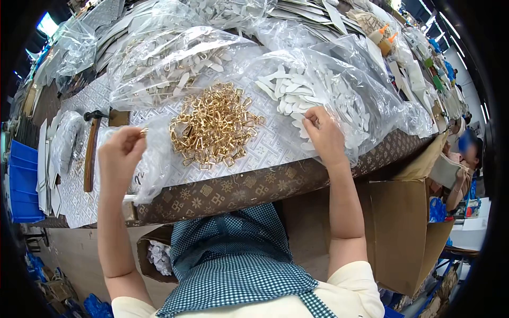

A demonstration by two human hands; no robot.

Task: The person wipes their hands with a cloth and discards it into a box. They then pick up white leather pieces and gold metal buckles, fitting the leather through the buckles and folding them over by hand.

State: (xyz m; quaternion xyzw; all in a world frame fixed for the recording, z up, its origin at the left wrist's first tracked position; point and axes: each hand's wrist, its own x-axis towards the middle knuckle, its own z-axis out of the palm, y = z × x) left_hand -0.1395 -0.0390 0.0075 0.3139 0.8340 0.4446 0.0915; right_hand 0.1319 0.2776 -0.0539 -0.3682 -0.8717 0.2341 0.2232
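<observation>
My left hand (121, 153) is raised over the table's left side, thumb and forefinger pinched on a small gold metal buckle (143, 131). Below and beside it lies a crumpled clear plastic bag (158, 175). A heap of gold buckles (214, 124) sits on the patterned white sheet, between my two hands. My right hand (326, 138) is at the near edge of a pile of white tab-shaped pieces (294, 90), which lies partly under clear plastic. Its thumb and forefinger are closed together; whatever is between them cannot be made out.
A hammer (91, 153) lies at the left. Behind the gold heap, a clear bag (159, 69) covers tabs with gold fittings. Glue bottles (386, 42) stand at the back right. A cardboard box (397, 228) stands right of my lap. Another person (460, 164) sits at far right.
</observation>
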